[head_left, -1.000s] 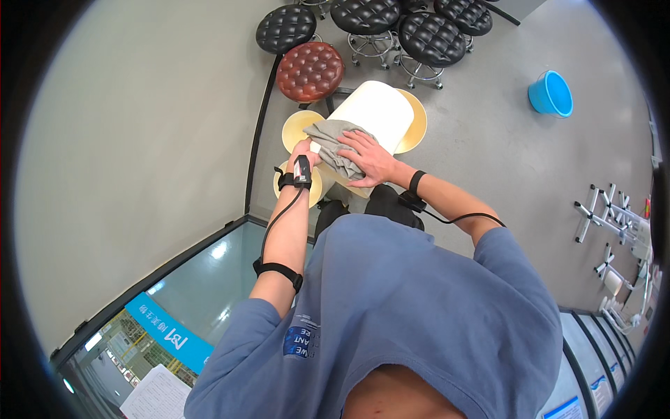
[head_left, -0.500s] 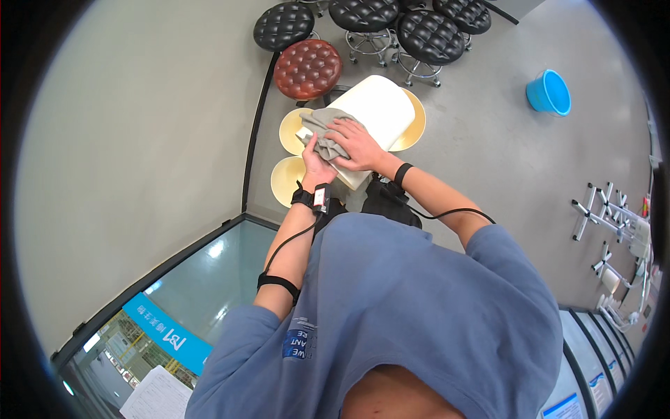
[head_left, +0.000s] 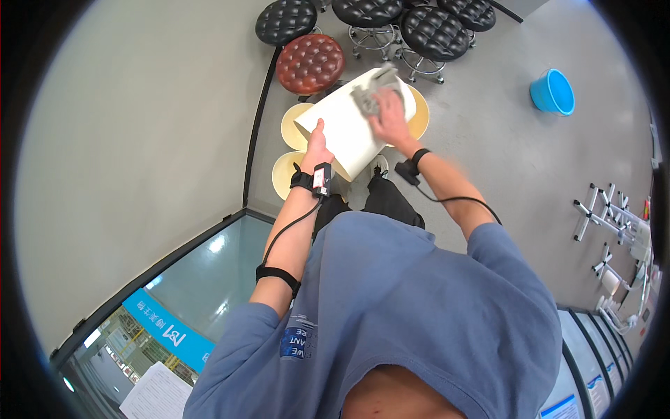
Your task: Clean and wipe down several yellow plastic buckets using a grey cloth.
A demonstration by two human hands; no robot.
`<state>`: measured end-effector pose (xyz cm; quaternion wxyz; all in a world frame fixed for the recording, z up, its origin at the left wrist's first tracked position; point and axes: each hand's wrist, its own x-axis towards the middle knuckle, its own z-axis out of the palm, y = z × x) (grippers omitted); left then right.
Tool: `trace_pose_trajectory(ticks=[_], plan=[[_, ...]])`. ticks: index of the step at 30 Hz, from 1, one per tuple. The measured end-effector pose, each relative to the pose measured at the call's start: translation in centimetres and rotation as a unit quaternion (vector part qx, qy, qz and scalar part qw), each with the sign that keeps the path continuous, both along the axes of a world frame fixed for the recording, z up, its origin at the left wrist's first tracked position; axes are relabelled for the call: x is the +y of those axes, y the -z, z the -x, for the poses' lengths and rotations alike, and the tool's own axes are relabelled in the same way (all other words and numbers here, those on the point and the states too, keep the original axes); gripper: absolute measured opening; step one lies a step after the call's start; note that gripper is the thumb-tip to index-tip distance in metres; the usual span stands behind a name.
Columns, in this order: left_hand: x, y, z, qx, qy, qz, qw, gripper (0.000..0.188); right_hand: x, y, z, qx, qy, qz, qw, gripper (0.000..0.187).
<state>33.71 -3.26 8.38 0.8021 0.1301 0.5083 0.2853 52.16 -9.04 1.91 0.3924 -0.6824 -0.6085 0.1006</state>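
Note:
A cream-coloured bin [head_left: 340,130] lies tilted in front of me, its far end up and to the right. My left hand [head_left: 317,148] grips its near left rim, thumb along the outside and the other fingers partly hidden. Against the bin's far right part, my right hand [head_left: 391,119] holds a crumpled grey cloth [head_left: 366,100], both blurred by motion. More cream bins stand on the floor around it: one on the left [head_left: 293,127], another nearer me [head_left: 282,176], and one partly covered on the right [head_left: 419,115].
A red-brown round stool [head_left: 310,64] and several black stools [head_left: 434,33] are beyond the bins. A blue bucket [head_left: 553,92] sits on the floor at far right. Along the left runs a wall [head_left: 153,119], with a glass panel [head_left: 216,269] lower down. White-legged stands [head_left: 607,209] are at right.
My right hand has moved the grey cloth away from me and to the right, from the bin's near left end to its far part. My left hand stays at the rim.

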Motion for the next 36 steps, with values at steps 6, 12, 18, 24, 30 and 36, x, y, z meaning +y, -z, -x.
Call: trace_pose_trajectory(ticks=[6,12,18,24,30,36], plan=[[0.4,3.2,2.7,-0.119,0.025,-0.057,0.991,0.037,-1.5,-5.9,6.9,0.014,-0.19,-0.061,0.98,0.047],[0.4,1.5,1.5,-0.052,-0.002,0.091,0.995,0.044,-0.5,-2.6,0.1,-0.009,-0.115,-0.031,0.993,0.042],[0.5,0.0,-0.7,-0.017,-0.044,0.076,0.996,0.044,1.3,0.4,-5.0,-0.012,0.055,0.027,0.998,0.038],[1.0,2.2,-1.7,0.04,0.003,0.049,0.998,0.039,-0.1,-1.3,0.4,0.047,-0.072,-0.011,0.996,0.048],[1.6,6.3,2.5,-0.012,0.145,-0.211,0.967,0.031,-0.6,-5.1,6.2,0.066,-0.119,-0.028,0.99,0.054],[1.5,2.2,3.5,-0.002,-0.047,0.121,0.992,0.041,1.3,-0.6,-1.3,0.031,0.01,-0.074,0.997,0.041]])
